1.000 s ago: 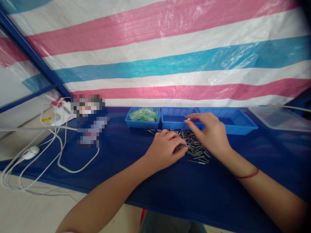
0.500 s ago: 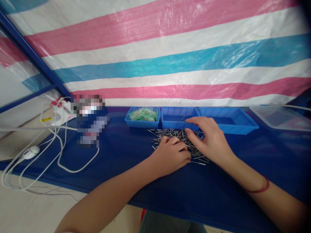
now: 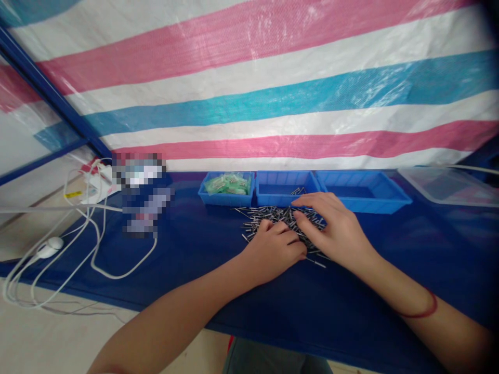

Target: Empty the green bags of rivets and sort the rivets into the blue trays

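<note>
Spread right hand (image 3: 335, 228) fingers flat on the metal pins (image 3: 273, 214); left hand (image 3: 275, 248) (fingers curled) steadies the pile's edge.

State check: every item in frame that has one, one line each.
Left hand: curled, resting on the pins.
Right hand: fingers spread, on the pins.
Metal pins: loose heap on the blue table.
Left bin: holds green parts.
Middle bin: few pins inside.
Right bin: looks empty.
White cable: looped, slack.
</note>
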